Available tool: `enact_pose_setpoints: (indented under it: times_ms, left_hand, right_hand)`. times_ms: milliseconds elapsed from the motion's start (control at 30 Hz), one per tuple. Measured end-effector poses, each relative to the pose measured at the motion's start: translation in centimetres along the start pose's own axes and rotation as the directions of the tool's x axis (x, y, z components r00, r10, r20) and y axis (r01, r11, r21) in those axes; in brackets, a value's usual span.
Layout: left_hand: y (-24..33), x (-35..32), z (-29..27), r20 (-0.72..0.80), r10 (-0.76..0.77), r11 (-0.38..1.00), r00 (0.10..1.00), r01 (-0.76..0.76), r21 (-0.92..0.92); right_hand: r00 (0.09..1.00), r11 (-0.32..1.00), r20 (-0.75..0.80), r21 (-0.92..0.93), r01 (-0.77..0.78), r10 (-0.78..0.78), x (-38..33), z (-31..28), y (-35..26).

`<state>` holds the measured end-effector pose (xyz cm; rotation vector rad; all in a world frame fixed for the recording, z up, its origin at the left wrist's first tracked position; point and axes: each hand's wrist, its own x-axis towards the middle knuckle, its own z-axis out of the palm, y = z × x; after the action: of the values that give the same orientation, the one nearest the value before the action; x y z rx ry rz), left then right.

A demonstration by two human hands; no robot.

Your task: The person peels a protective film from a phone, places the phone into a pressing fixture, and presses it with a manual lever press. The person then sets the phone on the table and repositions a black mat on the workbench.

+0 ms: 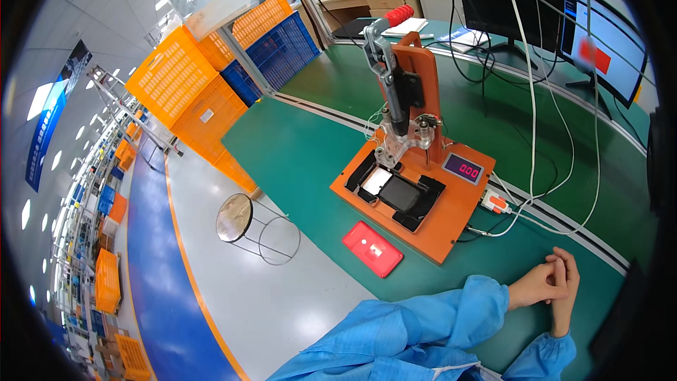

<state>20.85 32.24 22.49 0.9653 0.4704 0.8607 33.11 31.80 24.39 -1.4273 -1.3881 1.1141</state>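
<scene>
My left hand point(534, 288) and my right hand point(565, 288) are clasped together above the green bench, at its near right. Their fingers are closed around each other, and no other thing shows in them. Left of them stands an orange press fixture point(451, 219) with a red-handled toggle clamp point(384, 63). The clamp's lever is upright. In the fixture's black nest point(426, 206) lies a flat piece with a white part point(376, 181) and a dark rectangular part point(400, 193). A red rectangular case point(373, 249) rests on the bench before the fixture, apart from my hands.
A lit digital display point(463, 168) sits on the fixture's base. White cables point(529, 99) hang at the right, by a power strip point(496, 202). Monitors point(603, 42) stand behind. Orange crates point(173, 77) and a round stool point(234, 217) are at the left.
</scene>
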Motion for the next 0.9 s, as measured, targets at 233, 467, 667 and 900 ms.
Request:
enact_pose_setpoints:
  times_ms: [233,467,667,900]
  left_hand:
    - [-1.0,0.1,-0.5,-0.006,-0.080,0.996,0.997,0.079,-0.040]
    - [-0.8,-0.2,0.3,0.006,-0.044,0.998,0.999,0.045,-0.032]
    - [-0.9,-0.6,0.4,-0.045,0.034,0.994,0.998,-0.029,0.109]
    - [-0.6,-1.2,1.0,-0.055,0.016,0.971,0.998,-0.002,0.239]
  right_hand:
    - [0.977,0.991,-0.168,-0.055,0.125,-0.133,0.4,0.5,0.4]
    - [0.937,0.915,-0.162,-0.321,0.246,-0.309,0.6,-0.8,0.7]
    - [0.992,0.982,-0.039,0.147,0.123,-0.118,-0.1,0.4,-0.5]
    - [0.907,0.941,-0.259,-0.028,0.336,-0.331,-0.6,-0.9,-0.7]
